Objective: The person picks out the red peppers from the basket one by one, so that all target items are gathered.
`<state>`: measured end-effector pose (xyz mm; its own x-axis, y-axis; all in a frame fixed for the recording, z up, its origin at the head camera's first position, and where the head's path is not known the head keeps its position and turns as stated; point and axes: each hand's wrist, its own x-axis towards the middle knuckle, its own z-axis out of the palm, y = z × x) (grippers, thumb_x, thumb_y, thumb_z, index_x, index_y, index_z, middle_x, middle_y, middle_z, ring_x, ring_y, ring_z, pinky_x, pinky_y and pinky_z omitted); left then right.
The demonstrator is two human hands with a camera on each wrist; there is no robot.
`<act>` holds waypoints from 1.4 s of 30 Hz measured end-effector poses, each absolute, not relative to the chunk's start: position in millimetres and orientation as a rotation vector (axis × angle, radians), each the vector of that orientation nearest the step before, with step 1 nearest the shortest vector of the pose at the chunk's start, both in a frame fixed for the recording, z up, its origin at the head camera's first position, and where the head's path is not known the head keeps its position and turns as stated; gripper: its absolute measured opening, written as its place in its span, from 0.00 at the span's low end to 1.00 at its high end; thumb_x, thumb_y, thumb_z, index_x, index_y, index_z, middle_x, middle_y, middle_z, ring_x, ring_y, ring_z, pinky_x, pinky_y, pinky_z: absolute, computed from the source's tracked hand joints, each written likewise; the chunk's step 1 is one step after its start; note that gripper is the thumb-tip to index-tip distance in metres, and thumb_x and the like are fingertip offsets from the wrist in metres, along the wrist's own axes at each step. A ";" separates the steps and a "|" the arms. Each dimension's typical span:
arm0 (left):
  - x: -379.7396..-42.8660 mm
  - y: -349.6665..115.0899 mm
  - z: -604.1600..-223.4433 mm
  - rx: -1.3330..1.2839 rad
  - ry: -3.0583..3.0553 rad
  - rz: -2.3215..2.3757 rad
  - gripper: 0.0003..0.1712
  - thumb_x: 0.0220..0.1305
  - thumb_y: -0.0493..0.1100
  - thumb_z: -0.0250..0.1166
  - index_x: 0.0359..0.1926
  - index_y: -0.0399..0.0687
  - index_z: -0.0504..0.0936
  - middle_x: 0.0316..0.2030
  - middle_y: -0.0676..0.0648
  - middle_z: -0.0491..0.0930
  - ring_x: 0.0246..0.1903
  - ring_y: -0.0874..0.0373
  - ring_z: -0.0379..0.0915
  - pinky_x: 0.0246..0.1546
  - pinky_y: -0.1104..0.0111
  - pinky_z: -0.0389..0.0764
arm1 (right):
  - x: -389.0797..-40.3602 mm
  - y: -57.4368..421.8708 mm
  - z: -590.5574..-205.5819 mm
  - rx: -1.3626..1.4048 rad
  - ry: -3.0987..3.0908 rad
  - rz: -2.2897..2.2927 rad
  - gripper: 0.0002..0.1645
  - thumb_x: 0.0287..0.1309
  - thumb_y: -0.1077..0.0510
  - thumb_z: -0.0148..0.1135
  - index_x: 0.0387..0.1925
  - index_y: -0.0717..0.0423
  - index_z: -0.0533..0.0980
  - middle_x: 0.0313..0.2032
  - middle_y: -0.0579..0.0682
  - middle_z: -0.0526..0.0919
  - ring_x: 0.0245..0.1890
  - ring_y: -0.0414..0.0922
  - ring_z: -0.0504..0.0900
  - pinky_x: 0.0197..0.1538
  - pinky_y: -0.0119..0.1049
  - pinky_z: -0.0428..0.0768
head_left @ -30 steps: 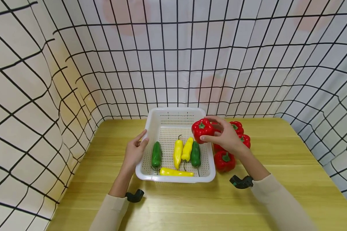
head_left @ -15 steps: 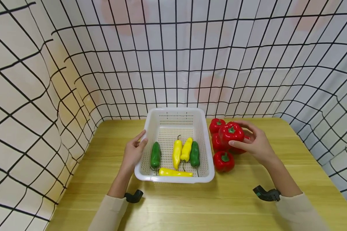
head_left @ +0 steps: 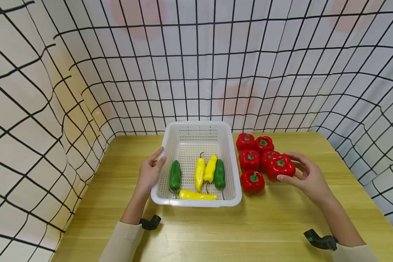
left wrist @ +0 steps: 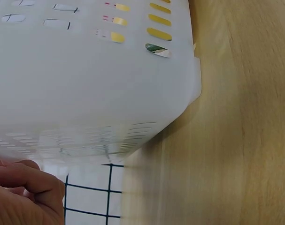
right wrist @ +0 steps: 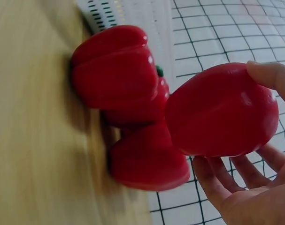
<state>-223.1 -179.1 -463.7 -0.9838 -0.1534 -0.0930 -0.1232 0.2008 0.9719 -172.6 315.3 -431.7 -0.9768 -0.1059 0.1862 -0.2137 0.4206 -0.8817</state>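
Observation:
My right hand (head_left: 309, 178) holds a red bell pepper (head_left: 281, 167) between thumb and fingers, at the right side of a group of red bell peppers (head_left: 249, 160). In the right wrist view, the held pepper (right wrist: 222, 112) is off the table, with the thumb on one side and the fingers on the other. A white perforated plastic basket (head_left: 196, 203) stands to the left of the group. At its left rim, my left hand (head_left: 149, 174) grips the edge with thumb and fingers. Inside lie two long green peppers (head_left: 175, 175) and three long yellow peppers (head_left: 199, 174).
The wooden table (head_left: 199, 233) extends in front of the basket and to both sides. A black wire grid (head_left: 213, 77) over pale sheets surrounds its back and sides. One bell pepper (head_left: 252, 182) sits close against the basket's right front side.
My right hand has carried the bell pepper from over the basket's right edge, across the group, to the group's right side. My left hand stays at the basket's left rim.

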 end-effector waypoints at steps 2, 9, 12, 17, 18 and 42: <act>-222.7 -179.7 -463.2 0.279 -2.411 -1.958 0.26 0.75 0.56 0.62 0.71 0.77 0.73 0.34 0.41 0.79 0.32 0.50 0.82 0.32 0.61 0.88 | -169.4 318.3 -435.5 0.273 -2.572 1.608 0.43 0.59 0.64 0.74 0.73 0.50 0.66 0.65 0.40 0.69 0.61 0.34 0.71 0.51 0.19 0.81; -221.8 -180.1 -462.3 0.282 -2.417 -1.944 0.25 0.75 0.57 0.62 0.70 0.78 0.73 0.32 0.43 0.77 0.30 0.51 0.81 0.32 0.62 0.88 | -166.0 326.0 -456.0 0.258 -2.629 1.577 0.43 0.60 0.60 0.74 0.73 0.55 0.66 0.66 0.49 0.68 0.58 0.30 0.73 0.50 0.19 0.81; -220.7 -179.7 -462.4 0.285 -2.422 -1.943 0.26 0.74 0.57 0.62 0.70 0.77 0.73 0.30 0.44 0.76 0.29 0.52 0.80 0.31 0.62 0.87 | -165.1 327.0 -466.0 0.263 -2.653 1.561 0.43 0.60 0.59 0.75 0.73 0.55 0.65 0.67 0.51 0.68 0.56 0.27 0.74 0.50 0.18 0.81; -219.0 -177.6 -461.9 0.285 -2.420 -1.947 0.26 0.74 0.56 0.62 0.70 0.76 0.74 0.29 0.45 0.76 0.28 0.52 0.79 0.30 0.62 0.87 | -163.7 327.9 -477.6 0.270 -2.655 1.562 0.44 0.59 0.59 0.76 0.73 0.57 0.65 0.66 0.51 0.69 0.57 0.25 0.73 0.51 0.18 0.80; -218.9 -177.3 -462.0 0.285 -2.418 -1.947 0.25 0.74 0.56 0.63 0.70 0.76 0.74 0.28 0.45 0.76 0.28 0.52 0.79 0.30 0.62 0.87 | -163.9 328.2 -479.1 0.272 -2.651 1.564 0.44 0.59 0.59 0.76 0.72 0.57 0.65 0.66 0.51 0.69 0.58 0.25 0.73 0.51 0.18 0.80; -220.9 -180.2 -466.1 0.266 -2.414 -1.946 0.25 0.74 0.60 0.61 0.69 0.77 0.75 0.33 0.44 0.78 0.29 0.53 0.79 0.30 0.64 0.86 | -161.0 331.1 -491.0 0.216 -2.652 1.663 0.46 0.62 0.59 0.73 0.75 0.60 0.58 0.66 0.50 0.68 0.55 0.22 0.74 0.53 0.17 0.79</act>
